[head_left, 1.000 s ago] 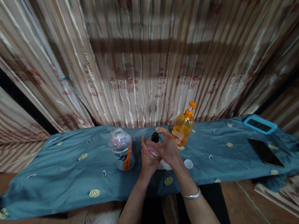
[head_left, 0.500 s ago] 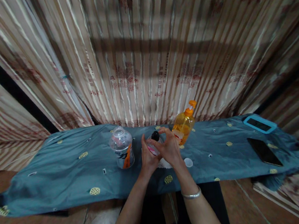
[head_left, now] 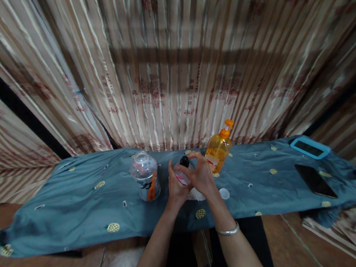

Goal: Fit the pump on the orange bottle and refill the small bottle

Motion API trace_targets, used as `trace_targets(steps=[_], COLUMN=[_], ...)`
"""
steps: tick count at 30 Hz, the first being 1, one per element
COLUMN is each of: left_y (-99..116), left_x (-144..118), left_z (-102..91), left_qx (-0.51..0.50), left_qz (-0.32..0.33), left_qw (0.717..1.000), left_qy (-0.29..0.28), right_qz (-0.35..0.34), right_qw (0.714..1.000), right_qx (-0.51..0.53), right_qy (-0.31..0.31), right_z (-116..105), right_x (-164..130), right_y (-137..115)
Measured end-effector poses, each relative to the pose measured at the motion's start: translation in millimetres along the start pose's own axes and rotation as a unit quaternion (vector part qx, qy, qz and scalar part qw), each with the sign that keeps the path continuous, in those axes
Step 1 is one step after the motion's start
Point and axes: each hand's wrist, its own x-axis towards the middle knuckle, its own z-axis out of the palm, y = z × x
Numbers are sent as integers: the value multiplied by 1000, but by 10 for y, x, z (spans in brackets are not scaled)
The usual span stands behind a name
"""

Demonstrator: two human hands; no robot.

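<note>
A small clear bottle [head_left: 181, 179] with a pink label and a black top [head_left: 184, 162] is between my hands over the middle of the table. My left hand [head_left: 176, 190] wraps its left side. Thumb and index finger of my right hand [head_left: 203, 177] curl around the bottle's upper part, close to the black top. Under my wrists lies something white [head_left: 196, 195], mostly covered. A small white round lid [head_left: 224, 193] rests just right of my right wrist. To the left stands a clear, uncapped plastic jar [head_left: 146, 177] with an orange and dark label.
Behind my right hand is an orange pump bottle [head_left: 219, 149] of yellow liquid. At the right end lie a blue-framed device [head_left: 322, 151] and a dark phone [head_left: 316, 181]. A blue-green patterned cloth [head_left: 85, 208] covers the table. Striped curtains [head_left: 162, 65] hang behind it.
</note>
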Motion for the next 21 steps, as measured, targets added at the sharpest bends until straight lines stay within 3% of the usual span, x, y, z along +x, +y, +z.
trace_targets(steps=[9, 16, 18, 21], left_y=[0, -11, 1, 32], left_x=[6, 3, -2, -8], left_z=[-4, 11, 13, -5], left_qx=[12, 23, 27, 18], left_qz=[-1, 3, 5, 5], left_qw=[1000, 1000, 1000, 1000], left_qy=[11, 12, 16, 3], right_qz=[-69, -17, 13, 70], right_qw=[994, 982, 975, 973], right_qx=[51, 185, 221, 216], right_qy=[-61, -35, -10, 44], right_z=[-55, -207, -316, -511], right_x=[-11, 37, -18, -202], right_y=[-4, -57, 52, 432])
